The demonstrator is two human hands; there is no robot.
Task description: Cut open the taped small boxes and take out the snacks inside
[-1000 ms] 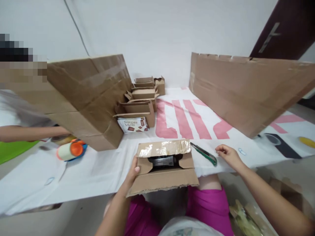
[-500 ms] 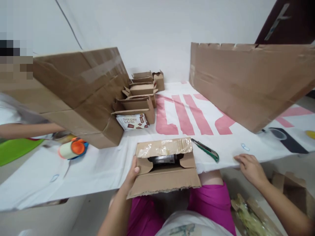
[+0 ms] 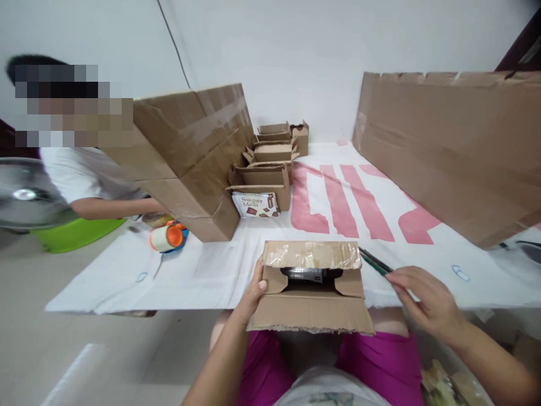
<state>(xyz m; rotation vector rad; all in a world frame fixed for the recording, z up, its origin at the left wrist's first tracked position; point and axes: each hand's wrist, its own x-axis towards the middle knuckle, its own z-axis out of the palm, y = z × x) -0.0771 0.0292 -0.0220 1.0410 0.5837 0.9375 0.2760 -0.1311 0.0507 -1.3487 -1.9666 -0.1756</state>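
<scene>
A small open cardboard box [image 3: 310, 287] with a taped flap rests at the near edge of the white sheet [image 3: 203, 270], with a dark object inside. My left hand [image 3: 253, 293] grips its left side. Just right of the box lies a green utility knife [image 3: 374, 261]. My right hand [image 3: 422, 299] is over the knife's near end, fingers curled and touching it; whether they grip it I cannot make out.
A large cardboard box [image 3: 194, 158] stands left, a flat cardboard sheet [image 3: 456, 146] right. Several small boxes [image 3: 266, 169] and a snack packet [image 3: 256, 204] line the middle back. An orange tape dispenser [image 3: 168, 237] lies left. Another person [image 3: 93, 175] works at far left beside a green tub [image 3: 71, 234].
My right hand went out to the right, then came back to the knife's near end. The view swung left. My left hand stays on the box.
</scene>
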